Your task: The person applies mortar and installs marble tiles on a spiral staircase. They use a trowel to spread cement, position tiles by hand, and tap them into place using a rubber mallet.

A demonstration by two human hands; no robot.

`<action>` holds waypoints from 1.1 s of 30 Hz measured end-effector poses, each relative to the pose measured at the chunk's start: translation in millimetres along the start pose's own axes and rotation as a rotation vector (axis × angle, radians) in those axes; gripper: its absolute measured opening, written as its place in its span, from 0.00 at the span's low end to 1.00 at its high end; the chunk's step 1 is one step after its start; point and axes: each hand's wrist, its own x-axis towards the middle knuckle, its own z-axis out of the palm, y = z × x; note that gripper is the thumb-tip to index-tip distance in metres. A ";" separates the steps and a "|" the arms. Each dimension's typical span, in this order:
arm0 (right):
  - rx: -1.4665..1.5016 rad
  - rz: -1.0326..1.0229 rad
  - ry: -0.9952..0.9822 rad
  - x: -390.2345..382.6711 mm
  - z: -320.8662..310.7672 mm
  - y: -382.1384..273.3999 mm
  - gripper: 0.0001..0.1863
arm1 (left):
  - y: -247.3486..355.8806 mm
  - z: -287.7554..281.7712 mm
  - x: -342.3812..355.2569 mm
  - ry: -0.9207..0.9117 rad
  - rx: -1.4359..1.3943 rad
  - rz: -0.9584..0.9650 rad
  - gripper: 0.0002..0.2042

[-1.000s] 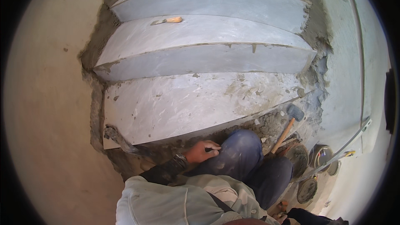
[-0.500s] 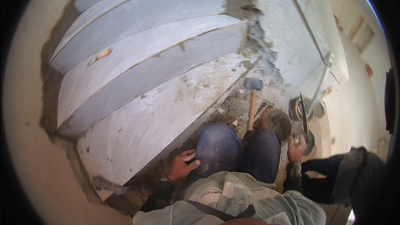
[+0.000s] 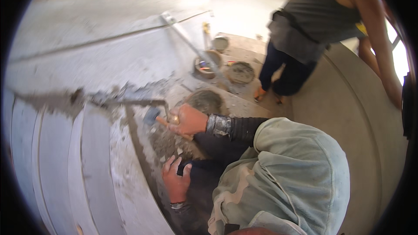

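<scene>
We now grip the mallet (image 3: pixel 153 115) in our right hand (image 3: pixel 188 119), newly lifted from rubble; left hand (image 3: pixel 176 182) stays flat, empty, just below it.

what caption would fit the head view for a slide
Right hand grips a hammer over rubble beside grey steps; left hand rests on the knee.

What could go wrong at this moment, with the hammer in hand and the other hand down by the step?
The right hand grips the hammer above loose mortar rubble, while the left hand rests bare close below it; a missed swing or flying chips might hit those fingers. A second person stands near the mortar pans, possibly within range of debris.
</scene>
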 end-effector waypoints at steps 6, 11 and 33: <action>-0.110 0.218 -0.042 -63.7 -60.7 38.1 0.21 | -36.4 35.9 49.0 -0.250 -0.119 0.033 0.21; -0.098 0.424 0.087 -114.4 -98.9 66.1 0.20 | -55.1 59.0 62.5 -0.447 -0.137 -0.153 0.21; -0.999 0.052 1.097 -224.8 -363.9 43.0 0.19 | -1.1 34.0 96.6 -0.900 0.146 -0.054 0.19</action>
